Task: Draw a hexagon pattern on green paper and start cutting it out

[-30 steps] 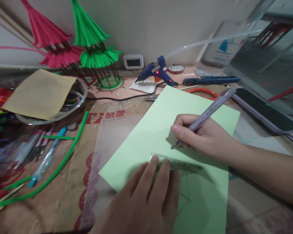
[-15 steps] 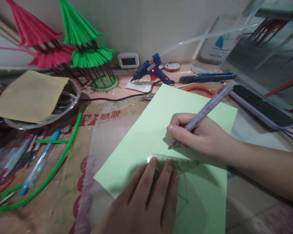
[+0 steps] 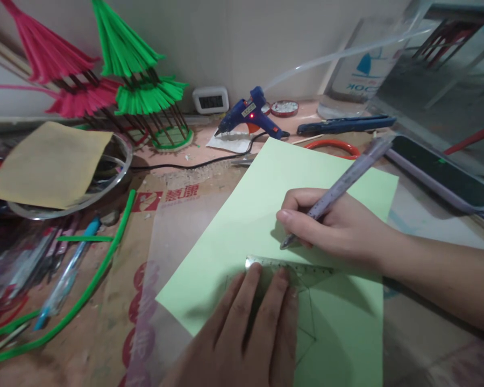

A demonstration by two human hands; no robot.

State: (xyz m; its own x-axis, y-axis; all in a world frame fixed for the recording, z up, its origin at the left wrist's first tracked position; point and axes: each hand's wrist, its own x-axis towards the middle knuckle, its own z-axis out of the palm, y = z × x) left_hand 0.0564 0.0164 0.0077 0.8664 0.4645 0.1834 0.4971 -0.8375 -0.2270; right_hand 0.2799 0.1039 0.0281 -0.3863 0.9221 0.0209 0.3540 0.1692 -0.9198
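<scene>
A light green sheet of paper lies slanted on the table. On it rests a clear plastic ruler. My left hand lies flat with fingers pressed down on the ruler's left end. My right hand is closed on a lilac pen, whose tip touches the paper just above the ruler's edge. Thin drawn lines show on the paper below the ruler.
A blue glue gun with a lit red light lies at the back, beside a small clock. Pink and green paper umbrellas stand at back left. A glass bowl under tan paper, pens and green straws fill the left. A phone lies at right.
Both hands stay where they were on the ruler and pen; the view has shifted slightly. The pen tip has barely moved along the ruler's edge.
</scene>
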